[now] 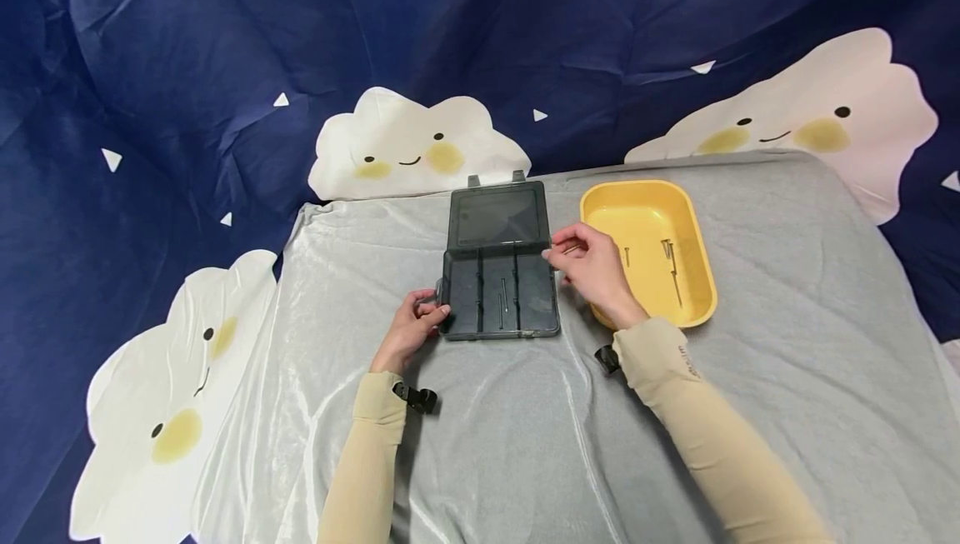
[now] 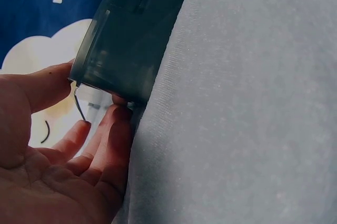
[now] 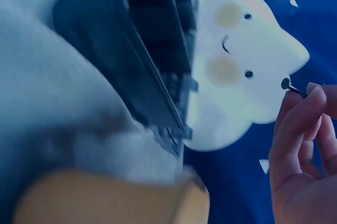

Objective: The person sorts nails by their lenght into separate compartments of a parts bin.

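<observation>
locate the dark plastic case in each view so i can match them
Head: dark case open at centre, left of the yellow tray.
Left wrist: dark case upper left, the left hand at its lower end.
Right wrist: dark case upper left, cut by the top edge.
Shared landmark: the grey cloth, in all three views.

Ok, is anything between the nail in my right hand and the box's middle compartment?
Yes: the divider between the middle compartment and right compartment; the nail would probably pass over it. The lid stands open, out of the way.
</observation>
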